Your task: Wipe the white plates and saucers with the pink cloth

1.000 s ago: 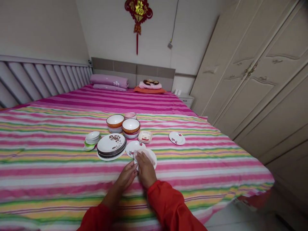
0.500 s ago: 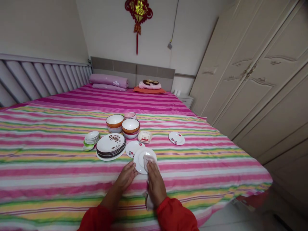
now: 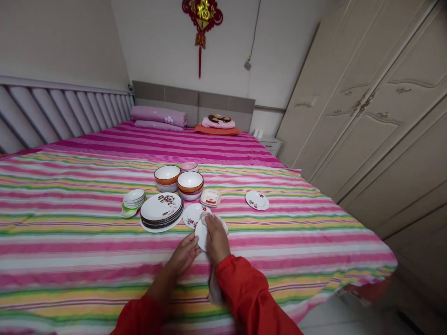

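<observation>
Left hand [image 3: 186,253]: pinching plate [image 3: 201,236] rim, 8 o'clock
Right hand [image 3: 217,239]: pressing cloth [image 3: 215,291] onto plate
Plate: wipe looks unfinished
Stacked plates [image 3: 161,209], 10 o'clock: wiped? can't tell

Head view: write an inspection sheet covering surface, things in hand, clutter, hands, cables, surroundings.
Surface: multicoloured striped fabric sheet over a bed, lightly creased.
Things in hand: round white plate, partly covered; pale soft cloth.
Clutter: stacked round white plates with brown flowers; round bowls with orange-brown outsides; small round white bowls on a green dish; square cream dish; two round white plates with red flowers.
Hands: left hand grips the plate's edge; right hand presses the cloth to the plate, grip unclear.
Cables: thin grey cable on the wall, ending in a small grey box.
Surroundings: cream panelled wardrobe, grey headboard, red-and-gold ornament.
</observation>
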Action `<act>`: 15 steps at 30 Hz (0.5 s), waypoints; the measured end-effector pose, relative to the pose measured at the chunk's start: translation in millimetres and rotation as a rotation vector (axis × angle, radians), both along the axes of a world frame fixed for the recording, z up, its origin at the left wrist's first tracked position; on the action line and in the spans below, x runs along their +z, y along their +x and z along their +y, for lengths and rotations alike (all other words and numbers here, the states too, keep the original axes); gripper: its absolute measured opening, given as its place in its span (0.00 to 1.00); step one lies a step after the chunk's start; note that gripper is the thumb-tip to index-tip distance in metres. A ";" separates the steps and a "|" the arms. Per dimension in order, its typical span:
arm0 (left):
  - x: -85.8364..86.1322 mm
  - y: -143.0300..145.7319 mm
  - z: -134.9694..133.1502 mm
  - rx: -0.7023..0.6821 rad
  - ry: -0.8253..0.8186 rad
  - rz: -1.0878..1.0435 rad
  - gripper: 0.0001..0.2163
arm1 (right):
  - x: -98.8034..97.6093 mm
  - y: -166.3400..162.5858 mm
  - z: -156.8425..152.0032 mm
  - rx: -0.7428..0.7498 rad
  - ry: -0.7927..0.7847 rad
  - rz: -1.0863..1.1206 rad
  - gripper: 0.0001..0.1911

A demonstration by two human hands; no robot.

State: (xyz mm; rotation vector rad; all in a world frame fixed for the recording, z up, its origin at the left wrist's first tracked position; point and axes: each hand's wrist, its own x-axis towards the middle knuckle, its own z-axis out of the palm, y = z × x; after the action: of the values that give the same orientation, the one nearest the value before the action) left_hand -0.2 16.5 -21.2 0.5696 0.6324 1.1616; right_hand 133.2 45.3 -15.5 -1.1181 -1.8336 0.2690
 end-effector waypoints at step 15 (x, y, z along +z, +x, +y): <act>4.7 0.6 -1.1 0.034 -0.044 -0.047 0.13 | -15.2 9.6 -64.6 0.060 0.073 -0.143 0.34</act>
State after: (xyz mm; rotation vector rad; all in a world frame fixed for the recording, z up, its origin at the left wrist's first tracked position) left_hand 0.5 15.4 -16.6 0.4940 0.6279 1.1872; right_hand 142.8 -19.4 -30.7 -1.0558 -1.9894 0.1584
